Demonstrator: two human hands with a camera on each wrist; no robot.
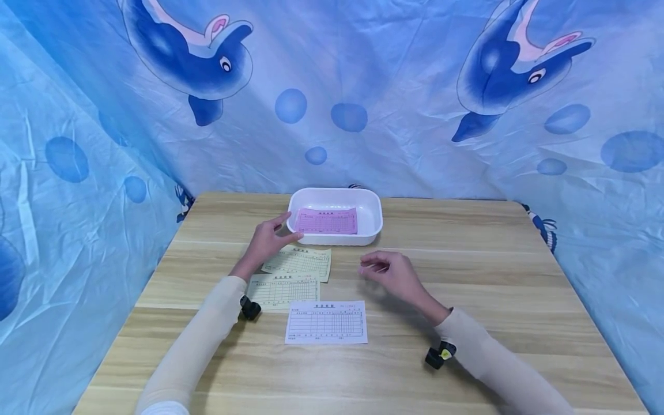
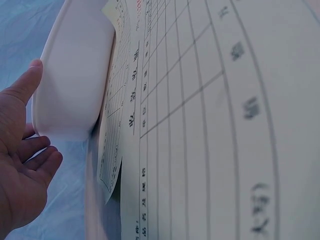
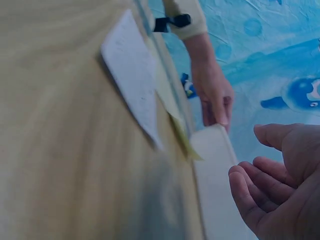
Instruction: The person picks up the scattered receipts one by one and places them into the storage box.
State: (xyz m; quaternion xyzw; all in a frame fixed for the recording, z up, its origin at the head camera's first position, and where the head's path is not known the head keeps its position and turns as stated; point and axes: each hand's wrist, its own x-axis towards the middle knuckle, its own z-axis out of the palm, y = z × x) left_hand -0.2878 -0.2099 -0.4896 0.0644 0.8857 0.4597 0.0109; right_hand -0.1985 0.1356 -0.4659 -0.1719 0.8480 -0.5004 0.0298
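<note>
A white plastic tray (image 1: 368, 237) stands at the back of the table, with a pink printed receipt slip (image 1: 328, 221) inside. My left hand (image 1: 266, 242) holds the tray's left front corner, thumb at the front rim and a finger at the left side. In the left wrist view this hand (image 2: 25, 155) has its thumb tip against the white wall. Close in front of the tray lie two pale yellow slips, one (image 1: 298, 260) partly under the other (image 1: 284, 290). Nearer still is a white slip (image 1: 327, 323). My right hand (image 1: 392, 275), fingers loosely bent, hovers right of the slips holding nothing.
The wood-grain table (image 1: 467, 253) ends at a blue cloth backdrop (image 1: 394, 155) printed with dolphins and bubbles. More cloth hangs along the left and right sides. A small black camera is strapped on each wrist.
</note>
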